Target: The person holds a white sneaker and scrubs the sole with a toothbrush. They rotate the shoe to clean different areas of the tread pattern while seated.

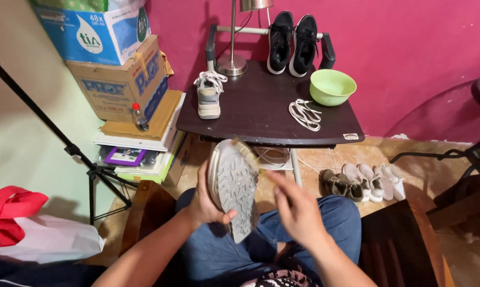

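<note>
1. On the table [250, 114]: a lone sneaker [208, 95] at left, a bowl [332, 86] at right, loose laces [304, 114] between
2. Behind them, a lamp [232, 58] and a pair of shoes [293, 42]
3. Left of the table, stacked boxes [117, 64]

A magenta wall [410, 53] backs a dark bench [261, 106]; pale green wall [17, 133] at left, tan tiled floor [410, 159] below.

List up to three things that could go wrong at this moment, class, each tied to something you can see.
1. The left hand alone holds the grey shoe sole-up over the lap; it might slip and fall.
2. The right hand works at the sole beside a brush, so loosened dirt may land on the jeans.
3. The loose white laces lie near the table edge and could slide off.
</note>
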